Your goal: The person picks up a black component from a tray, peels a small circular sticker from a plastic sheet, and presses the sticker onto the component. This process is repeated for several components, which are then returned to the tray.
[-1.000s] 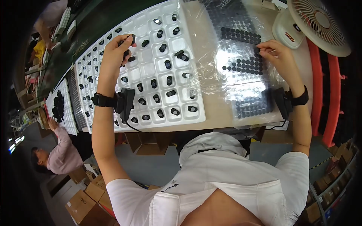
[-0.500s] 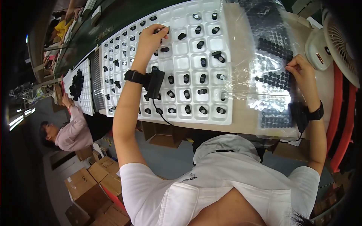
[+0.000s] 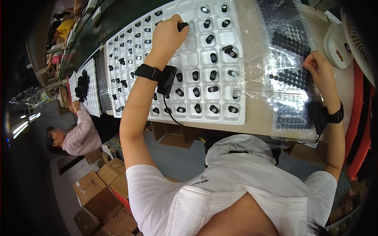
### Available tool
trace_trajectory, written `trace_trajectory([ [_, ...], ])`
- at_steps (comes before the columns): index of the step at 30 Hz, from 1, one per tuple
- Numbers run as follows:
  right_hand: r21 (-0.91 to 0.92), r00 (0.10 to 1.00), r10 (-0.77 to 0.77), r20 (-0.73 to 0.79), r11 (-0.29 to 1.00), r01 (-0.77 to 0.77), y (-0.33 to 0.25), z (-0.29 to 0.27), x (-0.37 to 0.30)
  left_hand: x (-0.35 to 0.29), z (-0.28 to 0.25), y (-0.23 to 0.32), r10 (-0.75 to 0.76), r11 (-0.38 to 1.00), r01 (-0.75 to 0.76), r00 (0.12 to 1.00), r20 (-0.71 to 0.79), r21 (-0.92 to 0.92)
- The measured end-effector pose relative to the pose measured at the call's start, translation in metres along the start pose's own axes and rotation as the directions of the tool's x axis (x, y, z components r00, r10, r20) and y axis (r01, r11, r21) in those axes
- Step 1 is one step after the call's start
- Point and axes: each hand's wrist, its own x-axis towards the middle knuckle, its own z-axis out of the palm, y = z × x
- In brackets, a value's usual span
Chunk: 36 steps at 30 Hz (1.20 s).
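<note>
Above the far part of a white compartment tray (image 3: 227,38), my left hand (image 3: 168,36) is closed on a small black oval piece (image 3: 182,26), which sticks out past the fingertips. Similar black pieces (image 3: 213,75), many with a pale round spot on top, lie singly in most of the compartments; one compartment (image 3: 229,51) shows two parts together. To the right, my right hand (image 3: 321,66) pinches its fingertips at the edge of a sheet of round black stickers (image 3: 290,80). Whatever is in that pinch is too small to make out. Both wrists wear black straps with a small device.
Clear plastic film (image 3: 252,59) lies between tray and stickers. A white fan (image 3: 336,49) stands at the right, beside a red-edged chair or rail (image 3: 360,129). At far left a co-worker (image 3: 80,133) sits by another tray (image 3: 92,92). Cardboard boxes (image 3: 92,192) stand on the floor.
My left hand has moved slightly right and away from me, and the black piece now shows clearly in its fingers. My right hand still pinches by the sticker sheet. The view has shifted slightly.
</note>
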Motion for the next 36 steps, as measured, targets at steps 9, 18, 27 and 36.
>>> trace_trajectory([
  [9,-0.016,0.999,0.035,0.036,0.999,-0.034,0.005,0.003,0.001,-0.009,0.002,0.012,0.342,0.861,-0.372,0.928,0.146,0.347],
  [18,0.008,0.994,0.106,0.005,0.994,-0.106,0.003,0.004,-0.001,-0.026,-0.018,-0.007,-0.022,0.720,0.245,0.943,0.331,-0.650],
  [27,0.350,0.982,0.043,0.187,0.931,-0.107,-0.041,-0.018,0.002,-0.069,-0.053,0.053,0.141,-0.178,0.447,0.893,0.427,-0.876],
  [36,0.579,0.926,-0.375,-0.036,0.747,0.325,-0.156,0.009,-0.010,-0.100,-0.045,0.129,0.271,-0.558,0.343,0.936,0.224,-0.756],
])
